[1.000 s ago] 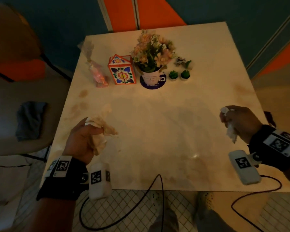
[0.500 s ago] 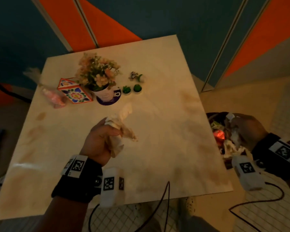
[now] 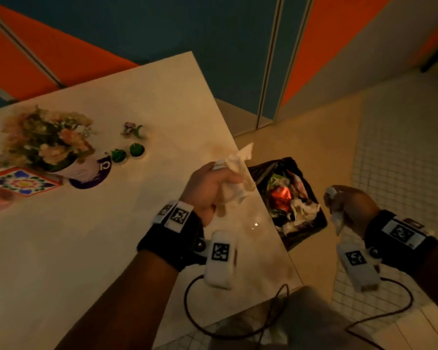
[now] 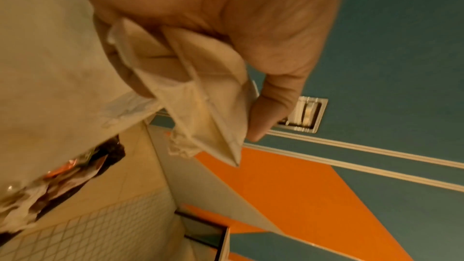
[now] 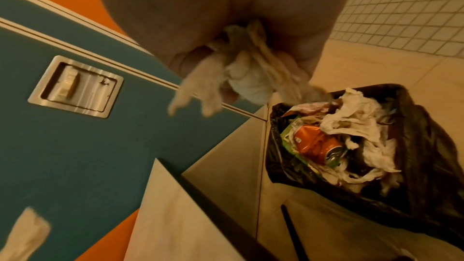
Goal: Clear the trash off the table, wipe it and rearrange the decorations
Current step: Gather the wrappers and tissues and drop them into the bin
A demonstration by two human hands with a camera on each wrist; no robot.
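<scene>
A "C" shows on the coaster (image 3: 100,170) under the flowerpot (image 3: 79,168). The bin (image 3: 304,231) off the table's (image 3: 86,248) right edge holds tissues and a can (image 5: 317,145). Left hand (image 3: 210,192) clutches a napkin (image 3: 234,178) at that edge; right hand (image 3: 350,205) grips a tissue (image 5: 247,78) beside the bin.

Teal and orange wall panels (image 3: 213,34), pale tiled floor (image 3: 402,147), dim warm light

Black bin liner (image 3: 311,231), orange can (image 5: 317,144)

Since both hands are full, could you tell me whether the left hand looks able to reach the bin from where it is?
Probably yes. The left hand holds its tissue at the table edge, with the open bin just beyond and below, nothing between.
</scene>
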